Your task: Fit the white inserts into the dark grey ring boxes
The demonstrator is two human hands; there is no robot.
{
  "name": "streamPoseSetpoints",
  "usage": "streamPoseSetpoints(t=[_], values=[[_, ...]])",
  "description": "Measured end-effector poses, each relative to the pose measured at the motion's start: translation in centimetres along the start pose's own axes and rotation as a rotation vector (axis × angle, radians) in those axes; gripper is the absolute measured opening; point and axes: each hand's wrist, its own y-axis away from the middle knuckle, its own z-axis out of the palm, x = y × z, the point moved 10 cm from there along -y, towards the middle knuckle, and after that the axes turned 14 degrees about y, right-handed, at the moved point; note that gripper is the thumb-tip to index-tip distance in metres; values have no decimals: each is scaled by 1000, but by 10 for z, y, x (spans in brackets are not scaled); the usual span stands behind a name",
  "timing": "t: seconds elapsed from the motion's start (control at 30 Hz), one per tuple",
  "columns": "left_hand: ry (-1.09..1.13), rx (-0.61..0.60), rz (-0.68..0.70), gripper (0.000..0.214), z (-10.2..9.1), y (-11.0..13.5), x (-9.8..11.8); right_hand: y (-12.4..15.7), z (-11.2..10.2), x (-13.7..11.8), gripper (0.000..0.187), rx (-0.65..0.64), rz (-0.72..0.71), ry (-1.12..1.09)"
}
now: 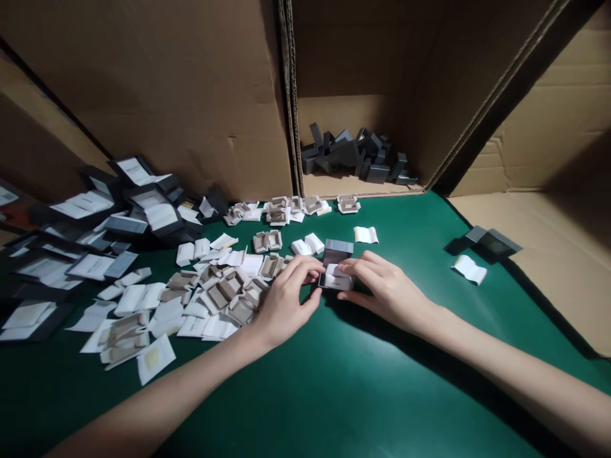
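Note:
A small dark box (338,249) stands on the green table with its lid up, between my two hands. White folded card inserts (335,280) show inside it. My left hand (286,302) is closed on the box's left side, fingertips and thumb at its edge. From the right, my right hand (389,286) pinches the box, fingers over the white insert and thumb low at the front; its fingertips partly cover the insert. Left of my left hand lies a heap of folded white and grey-brown card inserts (224,292) mixed with paper slips.
Several dark boxes with white contents (95,216) are piled at the left. More dark boxes (353,156) lie inside a cardboard carton (363,108) behind. To the right, a dark box (494,243) sits by a cardboard flap (563,267), near a white paper slip (470,270).

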Motion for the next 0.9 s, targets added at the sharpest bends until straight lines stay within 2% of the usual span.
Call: streamPoseSetpoints(t=[0.1, 0.27, 0.43, 0.57, 0.77, 0.9], values=[[98, 33, -48, 31, -2, -1, -7, -1, -2, -5, 23, 8, -66, 11], [106, 11, -88, 33, 0, -2, -13, 4, 2, -7, 40, -1, -120, 40], [92, -10, -94, 29, 0, -3, -11, 7, 0, -9, 30, 39, -155, 95], [40, -29, -84, 28, 3, -4, -5, 10, 0, -13, 29, 58, -159, 202], [-27, 35, -67, 23, 3, -3, 1, 15, -7, -22, 29, 152, -178, 323], [-77, 37, -29, 26, 5, -2, 7, 16, -22, -27, 19, 295, -196, 452]])
